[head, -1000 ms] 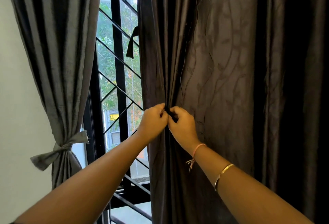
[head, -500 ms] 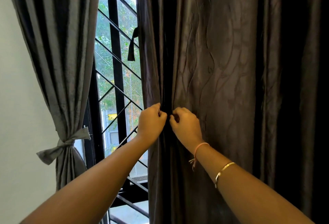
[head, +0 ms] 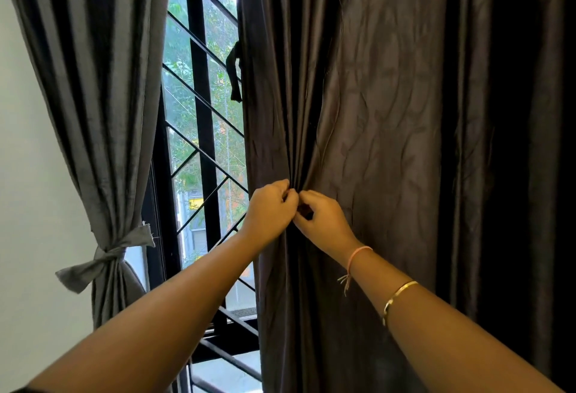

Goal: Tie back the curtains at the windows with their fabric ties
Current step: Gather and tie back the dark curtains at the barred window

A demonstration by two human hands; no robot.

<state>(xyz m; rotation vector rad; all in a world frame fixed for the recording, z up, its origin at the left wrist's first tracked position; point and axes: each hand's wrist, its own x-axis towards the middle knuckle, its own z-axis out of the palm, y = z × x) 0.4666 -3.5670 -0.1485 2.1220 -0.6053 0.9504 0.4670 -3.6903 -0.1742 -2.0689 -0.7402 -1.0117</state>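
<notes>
Both hands meet knuckle to knuckle on the dark curtain [head: 389, 143]. The left hand [head: 270, 209] and the right hand [head: 325, 222] have their fingers curled in and pinch the cloth at one spot, where the curtain's folds draw together into a narrow gather just above the fingertips. A small dark piece shows between the thumbs; whether it is a tie or only a fold of the curtain cannot be told.

There are two curtains. The dark one hangs loose in front of the person and fills the right side of the view. The grey curtain [head: 93, 96] hangs at the left, already cinched low down by one grey tie [head: 107, 254], knotted with two ends sticking out.

One dark strip [head: 235, 77] of fabric dangles at the left edge of the dark curtain, well above the hands, against the glass. Between the curtains stands the window grille [head: 199, 105], black with slanting bars. A pale wall [head: 28, 190] lies left of the grey curtain.

The right wrist wears two bands: a pink thread band [head: 358, 252] and a gold bangle [head: 399, 294].
</notes>
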